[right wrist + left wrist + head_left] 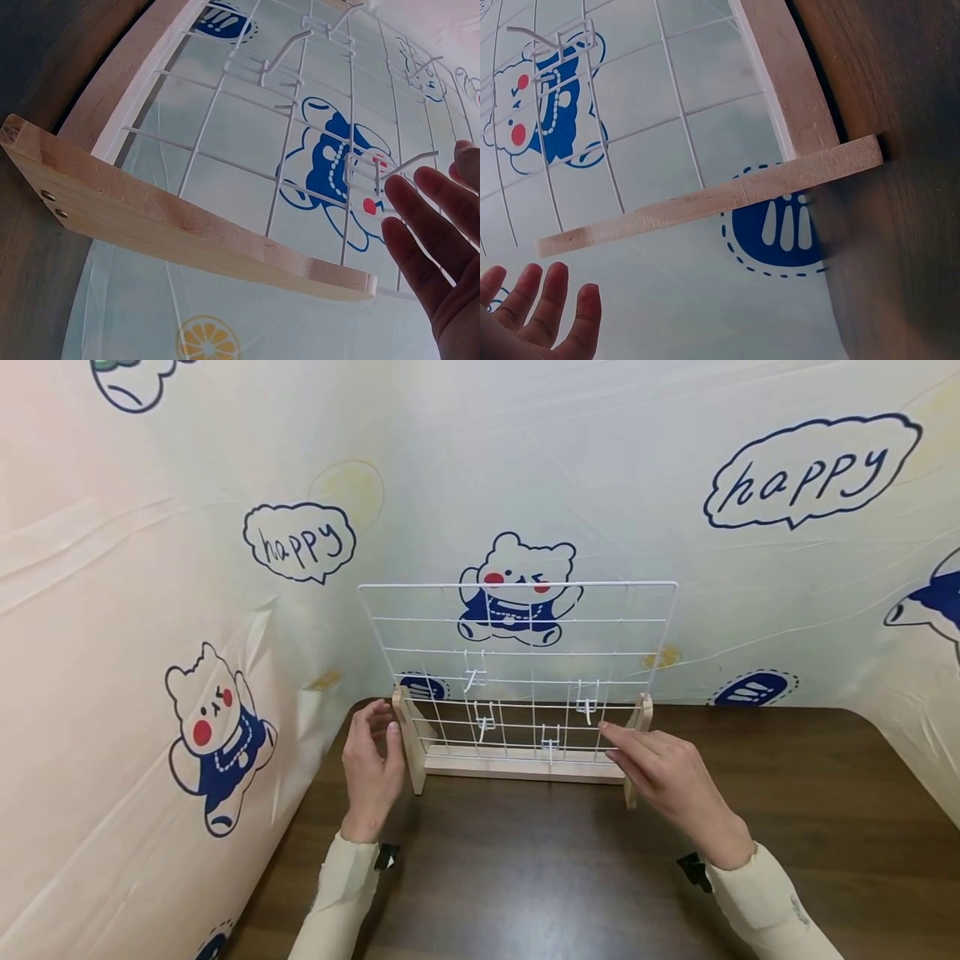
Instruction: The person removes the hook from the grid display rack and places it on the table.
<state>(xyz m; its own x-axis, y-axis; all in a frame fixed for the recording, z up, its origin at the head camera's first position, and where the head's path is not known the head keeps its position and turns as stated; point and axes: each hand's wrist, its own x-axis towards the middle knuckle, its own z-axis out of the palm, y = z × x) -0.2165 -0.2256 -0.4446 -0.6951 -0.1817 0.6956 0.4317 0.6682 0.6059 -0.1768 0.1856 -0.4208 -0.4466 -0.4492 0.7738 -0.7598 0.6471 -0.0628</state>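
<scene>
A white wire grid rack (517,653) stands upright on the table in a pale wooden stand, whose base bar (517,768) runs along the bottom. Several white wire hooks hang on the grid, among them an upper left hook (475,677), a lower one (550,743) and a right hook (587,705). My left hand (372,772) is beside the left wooden side piece (411,743), fingers loosely bent and holding nothing. At the rack's right side, my right hand (667,777) has its fingertips close by the right hook; in the right wrist view its fingers (427,225) are extended and nothing is between them.
The rack stands near the back edge of the dark brown wooden table (510,860). Behind and to the left hangs a pale curtain (420,485) printed with cartoon bears and "happy" bubbles. Two screws (55,205) show on the stand's right side piece.
</scene>
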